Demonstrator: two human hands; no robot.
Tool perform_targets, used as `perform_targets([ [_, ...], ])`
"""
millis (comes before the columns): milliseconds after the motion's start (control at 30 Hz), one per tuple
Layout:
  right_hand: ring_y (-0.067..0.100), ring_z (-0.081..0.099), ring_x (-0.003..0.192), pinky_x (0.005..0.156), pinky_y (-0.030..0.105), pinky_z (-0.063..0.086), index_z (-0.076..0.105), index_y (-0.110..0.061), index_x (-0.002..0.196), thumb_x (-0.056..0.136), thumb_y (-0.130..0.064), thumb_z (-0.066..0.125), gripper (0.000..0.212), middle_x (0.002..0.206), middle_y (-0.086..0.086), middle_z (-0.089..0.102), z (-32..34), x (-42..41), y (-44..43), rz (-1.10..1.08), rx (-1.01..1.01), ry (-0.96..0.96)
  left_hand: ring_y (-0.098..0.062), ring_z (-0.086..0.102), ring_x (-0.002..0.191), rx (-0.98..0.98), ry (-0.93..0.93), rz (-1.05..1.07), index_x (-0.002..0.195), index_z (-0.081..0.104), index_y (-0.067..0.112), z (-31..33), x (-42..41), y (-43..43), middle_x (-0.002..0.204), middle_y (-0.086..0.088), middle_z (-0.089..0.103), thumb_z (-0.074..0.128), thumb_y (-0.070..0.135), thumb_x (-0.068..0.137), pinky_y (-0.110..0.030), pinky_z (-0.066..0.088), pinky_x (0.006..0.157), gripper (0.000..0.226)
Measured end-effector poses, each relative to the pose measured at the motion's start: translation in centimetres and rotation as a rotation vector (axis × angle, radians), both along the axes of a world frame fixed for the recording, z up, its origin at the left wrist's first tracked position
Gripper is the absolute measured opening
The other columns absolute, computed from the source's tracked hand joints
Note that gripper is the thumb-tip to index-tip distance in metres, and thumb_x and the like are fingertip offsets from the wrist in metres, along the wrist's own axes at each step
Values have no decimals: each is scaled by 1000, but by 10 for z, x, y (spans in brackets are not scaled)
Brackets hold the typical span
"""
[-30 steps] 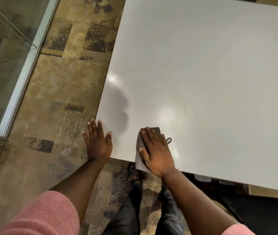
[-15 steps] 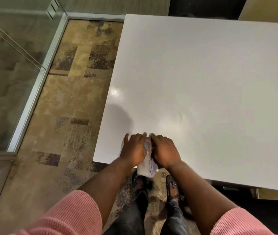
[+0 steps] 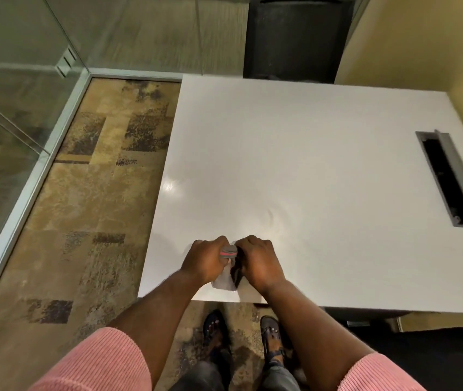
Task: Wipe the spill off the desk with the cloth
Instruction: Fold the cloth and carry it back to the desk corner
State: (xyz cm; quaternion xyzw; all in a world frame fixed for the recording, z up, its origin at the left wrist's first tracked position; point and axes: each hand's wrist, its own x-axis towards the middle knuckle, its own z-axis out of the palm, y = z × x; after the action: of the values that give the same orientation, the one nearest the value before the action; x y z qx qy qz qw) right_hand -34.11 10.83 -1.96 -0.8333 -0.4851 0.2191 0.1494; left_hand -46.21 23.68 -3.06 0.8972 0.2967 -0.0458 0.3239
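A small grey cloth [image 3: 226,279] with a red stripe along its edge rests folded on the white desk [image 3: 323,170], near the front left corner. My left hand [image 3: 206,259] and my right hand [image 3: 258,259] both grip it, side by side, knuckles up. A faint curved smear [image 3: 271,218] shows on the desk surface just beyond my hands. Most of the cloth is hidden under my fingers.
A grey cable slot [image 3: 450,179] is cut into the desk at the right. A black chair back [image 3: 295,38] stands behind the desk. Glass partitions [image 3: 13,108] and patterned carpet [image 3: 97,193] lie to the left. My feet [image 3: 241,334] stand below the desk's front edge.
My left hand moved from the desk's left corner onto the cloth, joining my right hand. Both hands have gathered the cloth between them. The view has tilted up, showing more desk.
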Motion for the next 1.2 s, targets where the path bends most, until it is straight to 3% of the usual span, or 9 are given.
perform_targets([
  [167,31,65,89,79,40,47,72,-14,102,76,-24,45,39,93,4,72,51,14,-6,-67,137,-36,-29,66,81,-7,-114,12,94,68,22,45,19,1,79,-3,71,66,26,88,-37,53,69,7],
  [333,31,69,96,88,41,52,66,-10,129,84,-8,59,46,107,6,76,100,35,-16,-149,288,-132,-29,59,80,116,-271,-90,98,69,23,91,48,1,85,2,75,64,24,91,-26,35,73,9],
  [433,36,65,82,71,39,52,70,-8,109,82,-16,41,41,91,9,74,130,47,-24,-231,357,-171,-11,49,72,146,-378,-140,94,66,28,119,64,0,85,11,71,62,25,90,-26,36,89,7],
  [500,37,59,77,66,43,49,65,-8,98,82,-21,31,40,90,11,69,145,57,-30,-253,380,-212,-9,50,77,179,-412,-176,96,66,31,133,76,1,90,14,69,61,27,89,-28,36,98,10],
  [567,29,55,76,72,33,41,64,-13,102,86,-11,45,25,101,4,64,158,67,-39,-260,396,-268,-10,52,82,218,-439,-211,98,66,31,148,90,-1,93,14,69,61,29,88,-28,35,102,11],
  [700,27,57,77,75,29,37,64,-13,108,77,2,63,34,108,5,62,180,92,-53,-277,465,-309,-7,50,86,233,-495,-243,99,67,31,175,122,-7,94,15,69,57,32,86,-24,25,108,16],
  [800,30,59,80,74,31,41,65,-12,109,74,5,66,38,106,5,64,193,109,-67,-290,485,-330,-11,61,90,275,-491,-281,99,67,30,191,145,-14,94,14,71,56,35,87,-29,25,115,17],
  [967,35,59,84,74,45,49,67,-11,106,76,4,66,34,101,6,67,207,138,-101,-327,526,-327,-13,62,91,297,-503,-315,99,69,29,206,183,-42,95,13,72,54,39,85,-33,25,117,22],
  [1200,30,57,88,83,34,42,68,-13,109,91,-10,65,18,103,3,69,199,179,-162,-425,607,-351,-11,61,87,309,-541,-310,104,71,27,205,237,-98,98,13,75,67,29,89,-35,28,117,16],
])
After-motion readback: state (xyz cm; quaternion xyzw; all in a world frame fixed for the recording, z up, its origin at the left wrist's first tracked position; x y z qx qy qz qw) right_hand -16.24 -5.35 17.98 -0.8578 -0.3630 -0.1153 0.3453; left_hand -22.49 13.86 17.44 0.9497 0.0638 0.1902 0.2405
